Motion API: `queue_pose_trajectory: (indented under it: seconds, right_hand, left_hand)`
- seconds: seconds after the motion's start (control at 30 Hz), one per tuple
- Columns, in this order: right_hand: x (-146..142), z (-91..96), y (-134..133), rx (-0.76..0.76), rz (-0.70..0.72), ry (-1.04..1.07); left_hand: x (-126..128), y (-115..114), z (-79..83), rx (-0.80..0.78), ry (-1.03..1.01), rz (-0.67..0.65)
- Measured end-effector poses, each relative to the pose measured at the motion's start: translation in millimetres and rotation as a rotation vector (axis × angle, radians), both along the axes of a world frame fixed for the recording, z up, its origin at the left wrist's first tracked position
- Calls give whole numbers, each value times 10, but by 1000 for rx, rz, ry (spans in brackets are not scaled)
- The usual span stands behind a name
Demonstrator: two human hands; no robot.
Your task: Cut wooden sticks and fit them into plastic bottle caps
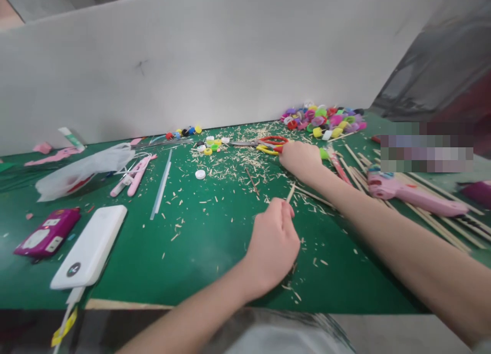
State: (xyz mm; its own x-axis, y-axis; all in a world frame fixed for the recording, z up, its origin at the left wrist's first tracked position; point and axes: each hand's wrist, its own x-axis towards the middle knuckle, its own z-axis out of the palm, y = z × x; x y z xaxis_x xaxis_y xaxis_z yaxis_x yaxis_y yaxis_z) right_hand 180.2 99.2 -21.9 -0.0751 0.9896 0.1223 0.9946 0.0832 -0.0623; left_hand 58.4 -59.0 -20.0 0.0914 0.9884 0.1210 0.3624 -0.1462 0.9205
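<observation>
My left hand (pixel 273 244) is closed around a thin wooden stick (pixel 291 193), whose pale tip sticks up past the fingers. Farther out on the right, my right hand (pixel 301 161) is closed at the ends of the red and yellow handles of a pair of pliers (pixel 267 149); its fingertips are hidden under the hand. Red-handled scissors (pixel 274 138) lie against the pliers. Wood shavings (pixel 240 162) are scattered around both tools, and a short brown stick (pixel 252 181) lies between the hands.
Colourful plastic caps (pixel 326 119) are heaped by the grey partition (pixel 230 57). To the right, a pink glue gun (pixel 418 194) rests on wooden sticks (pixel 437 223). At left lie a white power bank (pixel 90 246), a purple power strip (pixel 48 234) and a plastic bag (pixel 88 170).
</observation>
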Motion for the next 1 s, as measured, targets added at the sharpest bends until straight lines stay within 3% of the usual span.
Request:
queue_pose_trajectory:
  seconds: [0.1, 0.2, 0.37, 0.67, 0.77, 0.9, 1.0]
  right_hand:
    - [44, 20, -75, 35, -59, 42]
    - [11, 66, -318, 7, 29, 64]
    - [-63, 83, -604, -24, 154, -7]
    - [-80, 26, -618, -16, 189, -155]
    - [-46, 26, -457, -20, 101, -145]
    - [28, 85, -179, -67, -59, -60]
    - [66, 164, -170, -34, -93, -22]
  left_hand:
    - [-46, 107, -51, -15, -62, 133]
    - [-133, 260, -124, -92, -183, 227]
    - [-133, 309, -194, -120, -218, 229]
    - [-175, 295, -115, -80, -103, 275]
    - [-80, 123, -49, -23, 14, 200]
    - [144, -157, -18, 33, 73, -175]
    - [190, -165, -1, -6, 32, -76]
